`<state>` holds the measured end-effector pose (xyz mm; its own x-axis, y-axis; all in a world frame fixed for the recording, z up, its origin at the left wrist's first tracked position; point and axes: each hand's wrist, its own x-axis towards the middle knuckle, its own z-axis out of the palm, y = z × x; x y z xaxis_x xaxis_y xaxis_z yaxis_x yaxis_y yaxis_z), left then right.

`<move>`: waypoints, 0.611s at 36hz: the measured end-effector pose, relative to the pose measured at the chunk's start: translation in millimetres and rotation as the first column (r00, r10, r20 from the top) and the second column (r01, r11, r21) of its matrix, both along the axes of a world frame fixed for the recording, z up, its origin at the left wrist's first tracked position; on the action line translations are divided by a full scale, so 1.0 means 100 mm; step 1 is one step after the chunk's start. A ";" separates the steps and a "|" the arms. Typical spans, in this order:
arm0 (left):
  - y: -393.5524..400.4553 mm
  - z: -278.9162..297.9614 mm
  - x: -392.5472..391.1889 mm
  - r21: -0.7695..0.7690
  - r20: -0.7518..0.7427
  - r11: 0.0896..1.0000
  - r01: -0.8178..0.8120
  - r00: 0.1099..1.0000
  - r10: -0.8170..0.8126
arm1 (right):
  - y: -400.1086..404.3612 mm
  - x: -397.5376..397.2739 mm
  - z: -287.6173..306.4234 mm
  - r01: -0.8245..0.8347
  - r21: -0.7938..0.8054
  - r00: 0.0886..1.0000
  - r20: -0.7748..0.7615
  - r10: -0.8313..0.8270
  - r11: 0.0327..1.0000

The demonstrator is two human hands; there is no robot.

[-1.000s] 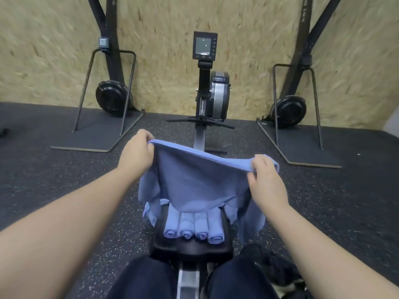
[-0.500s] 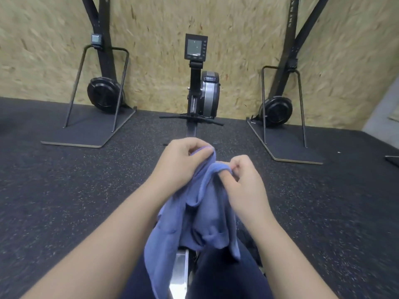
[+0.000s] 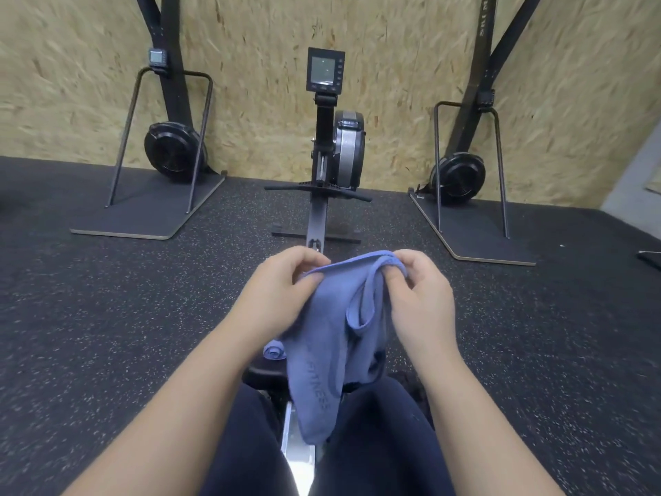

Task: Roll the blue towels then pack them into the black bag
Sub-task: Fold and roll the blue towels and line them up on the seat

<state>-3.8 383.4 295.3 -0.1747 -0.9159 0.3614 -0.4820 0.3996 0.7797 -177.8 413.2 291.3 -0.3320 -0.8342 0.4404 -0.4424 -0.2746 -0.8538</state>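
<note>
Blue towel (image 3: 332, 338) hangs folded, its top edge pinched by left hand (image 3: 282, 291) and right hand (image 3: 418, 298).

Towel (image 3: 332, 338): blue, darker lettering near lower end. Rolled towel (image 3: 274, 352): same blue. Floor (image 3: 107, 316): black w/ pale speckles. Wall (image 3: 250, 102): tan, flaked-wood pattern. Rower (image 3: 338, 145): black/grey, rail silver. Trousers (image 3: 375, 442): navy.

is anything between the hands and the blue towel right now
No. Both hands already grip the blue towel: the left hand and right hand pinch its top edge, and it hangs over the lap. The black bag can't be made out in this view.
</note>
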 end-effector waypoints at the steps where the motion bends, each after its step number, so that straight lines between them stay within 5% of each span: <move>1: -0.01 -0.03 0.04 0.001 0.017 1.000 -0.020 1.000 0.020 | -0.01 -0.02 -0.01 0.016 0.006 1.000 -0.005 -0.016 1.000; 9: 0.04 -0.11 0.19 -0.005 -0.014 0.999 -0.044 0.999 0.044 | -0.07 -0.22 -0.10 0.150 0.060 0.987 -0.068 -0.146 0.987; 15: 0.15 -0.01 0.03 -0.079 -0.103 0.997 -0.005 0.995 -0.004 | -0.06 -0.24 -0.21 0.249 0.225 0.945 -0.269 -0.185 0.942; 22: 0.25 0.01 -0.10 -0.066 0.079 0.995 0.076 0.994 -0.071 | 0.01 -0.09 -0.21 0.181 0.179 0.950 -0.286 -0.125 0.967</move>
